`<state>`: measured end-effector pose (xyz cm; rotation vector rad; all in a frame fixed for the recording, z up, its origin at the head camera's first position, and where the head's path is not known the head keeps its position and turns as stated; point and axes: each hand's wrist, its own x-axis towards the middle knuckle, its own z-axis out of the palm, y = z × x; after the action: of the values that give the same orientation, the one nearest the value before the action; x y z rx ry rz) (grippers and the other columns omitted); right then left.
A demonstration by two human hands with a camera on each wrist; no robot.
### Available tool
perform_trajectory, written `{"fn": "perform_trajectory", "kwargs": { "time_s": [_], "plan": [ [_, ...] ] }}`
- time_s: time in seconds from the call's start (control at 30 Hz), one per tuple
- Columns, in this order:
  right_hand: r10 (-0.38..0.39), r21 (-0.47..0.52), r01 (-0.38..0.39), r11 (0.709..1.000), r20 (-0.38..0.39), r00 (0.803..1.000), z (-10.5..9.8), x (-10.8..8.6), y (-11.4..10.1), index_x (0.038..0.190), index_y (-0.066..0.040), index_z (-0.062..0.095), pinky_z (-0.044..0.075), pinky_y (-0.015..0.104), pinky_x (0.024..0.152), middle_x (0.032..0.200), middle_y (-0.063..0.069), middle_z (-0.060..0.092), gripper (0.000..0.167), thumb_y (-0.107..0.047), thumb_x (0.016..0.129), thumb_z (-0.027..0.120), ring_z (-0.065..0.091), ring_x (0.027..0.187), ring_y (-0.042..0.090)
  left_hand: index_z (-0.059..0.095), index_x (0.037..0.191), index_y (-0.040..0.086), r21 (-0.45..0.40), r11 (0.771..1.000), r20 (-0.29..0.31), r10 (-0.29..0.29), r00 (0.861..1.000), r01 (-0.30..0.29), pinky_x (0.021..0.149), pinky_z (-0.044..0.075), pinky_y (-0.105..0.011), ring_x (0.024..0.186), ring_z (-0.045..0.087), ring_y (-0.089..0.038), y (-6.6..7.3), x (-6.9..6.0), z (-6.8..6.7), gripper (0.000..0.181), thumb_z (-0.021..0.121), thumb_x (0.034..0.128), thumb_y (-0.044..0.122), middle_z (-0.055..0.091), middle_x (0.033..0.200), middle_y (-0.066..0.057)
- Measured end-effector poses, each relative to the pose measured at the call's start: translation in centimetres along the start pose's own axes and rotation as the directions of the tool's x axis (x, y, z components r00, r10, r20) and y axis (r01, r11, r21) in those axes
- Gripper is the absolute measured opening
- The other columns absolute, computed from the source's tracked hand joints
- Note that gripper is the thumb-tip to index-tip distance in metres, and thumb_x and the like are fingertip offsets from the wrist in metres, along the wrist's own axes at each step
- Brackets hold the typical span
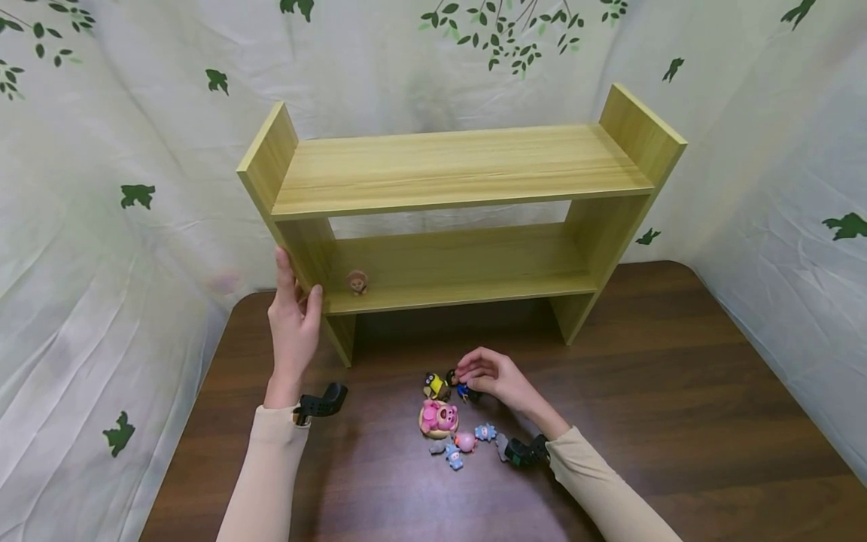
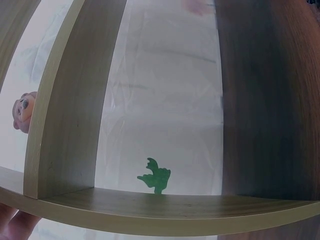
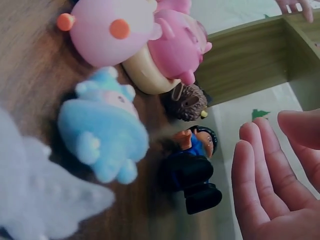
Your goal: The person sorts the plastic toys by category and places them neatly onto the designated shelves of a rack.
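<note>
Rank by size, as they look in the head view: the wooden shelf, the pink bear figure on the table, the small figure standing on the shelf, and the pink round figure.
1. Wooden shelf
2. Pink bear figure
Not ranked: small figure on the shelf and pink round figure; they look about alike.

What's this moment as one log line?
left hand: touching wooden shelf | right hand: near black-and-blue figurine | brown figurine: on shelf

The right hand (image 3: 275, 200) is just beside a black-haired figurine (image 3: 192, 170).
</note>
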<state>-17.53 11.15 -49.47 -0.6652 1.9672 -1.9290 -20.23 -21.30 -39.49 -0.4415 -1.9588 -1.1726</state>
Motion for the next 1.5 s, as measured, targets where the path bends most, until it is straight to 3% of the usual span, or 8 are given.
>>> {"fn": "perform_trajectory", "kwargs": {
  "time_s": [0.23, 0.43, 0.53, 0.73, 1.03, 1.27, 1.4, 1.5],
  "plan": [
    [0.013, -0.071, -0.017, 0.997, -0.065, 0.998, 0.0, -0.1, 0.1, 0.112, 0.012, 0.056, 0.050, 0.027, 0.082, 0.111, 0.030, 0.059, 0.027, 0.015, 0.086, 0.057, 0.057, 0.102, 0.044, 0.015, 0.151, 0.046, -0.001, 1.000, 0.002, -0.001, 1.000, 0.001, 0.075, 0.043, -0.012, 0.114, 0.054, -0.038, -0.1, 0.0, 0.0, 0.079, 0.048, 0.0964, 0.000, 0.042, 0.144, -0.008],
    [0.019, -0.130, -0.031, 0.991, -0.096, 0.995, 0.2, -0.4, -1.8, 0.110, 0.018, 0.054, 0.050, 0.025, 0.079, 0.111, 0.035, 0.055, 0.027, 0.017, 0.083, 0.056, 0.052, 0.103, 0.051, 0.014, 0.151, 0.046, 0.007, 1.000, 0.006, -0.009, 1.000, 0.009, 0.074, 0.042, -0.012, 0.113, 0.055, -0.037, -0.1, -0.1, 0.0, 0.079, 0.048, 0.0968, 0.001, 0.043, 0.144, -0.008],
    [0.028, -0.151, -0.044, 0.988, -0.110, 0.994, 0.2, -0.4, -1.6, 0.109, 0.017, 0.055, 0.049, 0.024, 0.077, 0.110, 0.035, 0.055, 0.027, 0.017, 0.082, 0.058, 0.052, 0.103, 0.050, 0.014, 0.151, 0.046, 0.010, 1.000, 0.004, -0.007, 1.000, 0.007, 0.074, 0.042, -0.012, 0.113, 0.055, -0.038, -0.2, -0.1, 0.0, 0.079, 0.048, 0.0968, 0.001, 0.043, 0.143, -0.010],
    [0.043, -0.221, -0.072, 0.973, -0.132, 0.990, -0.2, 0.1, 1.1, 0.109, 0.008, 0.060, 0.050, 0.026, 0.077, 0.110, 0.026, 0.060, 0.028, 0.012, 0.082, 0.063, 0.057, 0.101, 0.040, 0.015, 0.151, 0.047, 0.009, 1.000, 0.001, -0.005, 1.000, 0.005, 0.073, 0.042, -0.011, 0.111, 0.055, -0.039, -0.3, -0.1, 0.0, 0.079, 0.048, 0.0969, 0.000, 0.044, 0.142, -0.012],
    [0.065, -0.375, -0.101, 0.922, -0.110, 0.992, 0.3, 0.1, 1.4, 0.107, -0.003, 0.064, 0.050, 0.030, 0.075, 0.100, 0.008, 0.065, 0.029, 0.004, 0.080, 0.071, 0.060, 0.092, 0.023, 0.015, 0.151, 0.046, 0.010, 1.000, -0.003, -0.002, 1.000, 0.002, 0.072, 0.042, -0.012, 0.111, 0.056, -0.038, -0.1, -0.1, 0.1, 0.078, 0.049, 0.0970, 0.001, 0.044, 0.142, -0.010],
    [0.085, -0.343, -0.114, 0.933, -0.097, 0.992, 0.4, 0.1, 1.5, 0.108, -0.003, 0.064, 0.050, 0.030, 0.074, 0.099, 0.008, 0.065, 0.032, 0.004, 0.078, 0.074, 0.060, 0.087, 0.023, 0.015, 0.151, 0.046, 0.011, 1.000, -0.005, 0.000, 1.000, 0.000, 0.072, 0.041, -0.012, 0.111, 0.056, -0.039, -0.1, -0.2, 0.0, 0.079, 0.049, 0.0968, 0.001, 0.044, 0.143, -0.010],
    [0.071, -0.327, -0.092, 0.941, -0.076, 0.995, 0.8, -0.2, -0.6, 0.107, 0.007, 0.061, 0.050, 0.036, 0.076, 0.099, 0.021, 0.063, 0.031, 0.011, 0.078, 0.069, 0.059, 0.090, 0.035, 0.015, 0.151, 0.046, 0.007, 1.000, -0.004, -0.002, 1.000, 0.002, 0.072, 0.041, -0.012, 0.112, 0.055, -0.038, -0.1, -0.2, 0.1, 0.079, 0.049, 0.0967, 0.001, 0.043, 0.144, -0.009],
    [0.069, -0.311, -0.088, 0.946, -0.073, 0.995, 0.9, -0.2, -0.8, 0.107, 0.012, 0.058, 0.049, 0.042, 0.076, 0.099, 0.026, 0.061, 0.031, 0.016, 0.078, 0.064, 0.058, 0.091, 0.041, 0.015, 0.151, 0.046, 0.006, 1.000, -0.003, -0.003, 1.000, 0.003, 0.071, 0.041, -0.013, 0.111, 0.055, -0.038, 0.0, -0.2, 0.1, 0.079, 0.049, 0.0967, 0.001, 0.042, 0.144, -0.008]
  ]
}}
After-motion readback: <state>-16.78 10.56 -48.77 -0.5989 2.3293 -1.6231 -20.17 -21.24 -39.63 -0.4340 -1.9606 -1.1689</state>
